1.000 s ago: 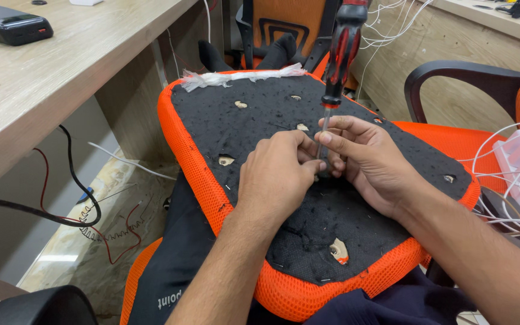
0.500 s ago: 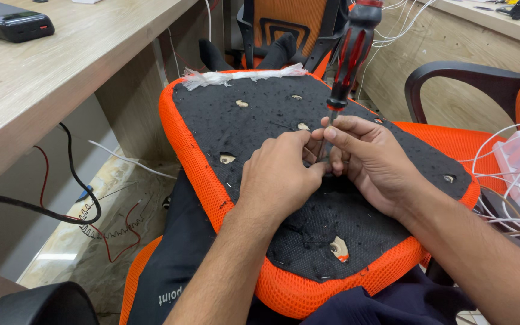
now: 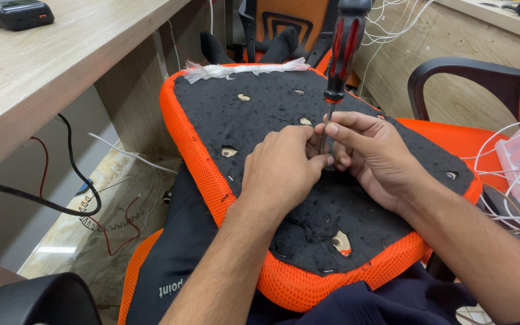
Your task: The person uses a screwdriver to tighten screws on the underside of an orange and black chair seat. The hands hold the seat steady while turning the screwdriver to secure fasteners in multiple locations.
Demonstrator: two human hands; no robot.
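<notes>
Resting across the person's lap, the upturned seat cushion [image 3: 254, 114] shows fuzzy black fabric with torn holes and an orange mesh rim. Near its middle, the left hand [image 3: 281, 171] and right hand [image 3: 374, 159] meet, fingers pinching the thin metal shaft of the screwdriver [image 3: 341, 51]. Its red-and-black handle now stands more upright than half a second ago, hands unmoved.

Screwdriver [image 3: 342, 51] upright on seat cushion [image 3: 260, 114]
</notes>
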